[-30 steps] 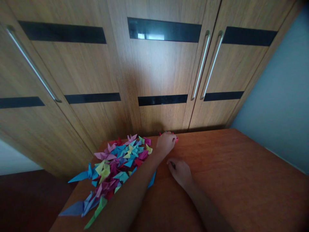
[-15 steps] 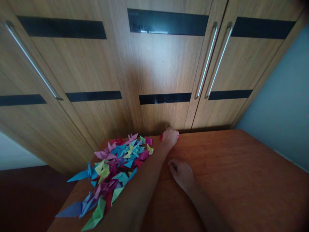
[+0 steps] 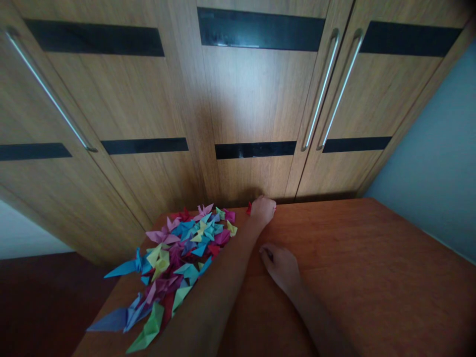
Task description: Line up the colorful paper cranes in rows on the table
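Go light on pressure to avoid crushing: red paper [image 3: 249,208] pokes out both sides of the left hand [image 3: 263,209], grip hidden, can't tell; right hand [image 3: 281,265] curled closer in, fingertips unclear, folded-paper pile [image 3: 177,254] left of both.

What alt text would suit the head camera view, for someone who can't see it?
A person's left hand partly covers red folded paper near the far edge of a reddish-brown table; the right hand rests nearer the viewer. Colourful origami pieces are heaped to the left, before a wooden cabinet with dark bands.
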`<state>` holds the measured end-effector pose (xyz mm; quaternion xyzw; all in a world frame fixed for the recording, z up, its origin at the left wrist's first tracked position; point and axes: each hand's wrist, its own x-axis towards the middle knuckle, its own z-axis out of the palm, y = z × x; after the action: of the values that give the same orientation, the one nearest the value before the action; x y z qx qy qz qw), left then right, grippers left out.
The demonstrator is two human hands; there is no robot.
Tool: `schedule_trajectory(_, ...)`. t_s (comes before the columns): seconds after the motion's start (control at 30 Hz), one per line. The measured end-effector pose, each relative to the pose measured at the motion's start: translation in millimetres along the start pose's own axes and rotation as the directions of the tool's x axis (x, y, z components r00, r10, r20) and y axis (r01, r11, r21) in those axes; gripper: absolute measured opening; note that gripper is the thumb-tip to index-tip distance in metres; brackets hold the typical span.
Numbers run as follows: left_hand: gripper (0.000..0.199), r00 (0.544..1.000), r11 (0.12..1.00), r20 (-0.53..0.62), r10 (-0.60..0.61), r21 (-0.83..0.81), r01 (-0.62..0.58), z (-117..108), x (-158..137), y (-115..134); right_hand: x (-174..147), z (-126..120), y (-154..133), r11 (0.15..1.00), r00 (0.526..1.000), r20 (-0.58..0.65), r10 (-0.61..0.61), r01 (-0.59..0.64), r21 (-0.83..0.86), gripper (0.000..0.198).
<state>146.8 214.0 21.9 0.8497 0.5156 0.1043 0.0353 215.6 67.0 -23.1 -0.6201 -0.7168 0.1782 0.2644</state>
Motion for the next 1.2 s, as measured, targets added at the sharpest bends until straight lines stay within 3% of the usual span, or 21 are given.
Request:
schedule_trajectory(0.2, 0.016, 0.999, 1.000, -0.033, 0.003, -0.030, -0.004, -0.6, -2.3, 0.7, 0.3, -0.5, 0.4, 1.000, 1.000, 0.007, 0.018, -0.018, -0.007, 0.022)
schedule_trajectory(0.57, 0.017, 0.997, 0.998, -0.074, -0.010, -0.063, 0.005, -8.9, -5.0, 3.5, 0.1, -0.8, 0.7, 1.000, 1.000, 0.007, 0.002, -0.002, -0.003, 0.023)
schedule_trajectory(0.73, 0.019, 0.991, 0.996, -0.135, -0.001, -0.087, -0.011, -23.4, -14.7, 2.5, 0.3, -1.3, -0.2, 1.000, 1.000, 0.003, -0.006, 0.006, 0.002, 0.022)
schedule_trajectory(0.9, 0.022, 0.979, 0.992, -0.204, 0.016, -0.120, -0.041, -49.4, -54.9, -3.7, -0.5, -2.2, -1.3, 1.000, 1.000, 0.000, -0.015, 0.015, -0.012, 0.023)
schedule_trajectory(1.2, 0.018, 0.966, 0.977, -0.258, 0.006, -0.204, -0.060, -82.2, -168.5, -23.5, -4.5, -0.7, 0.7, 0.999, 0.999, -0.008, -0.039, 0.038, -0.028, 0.023)
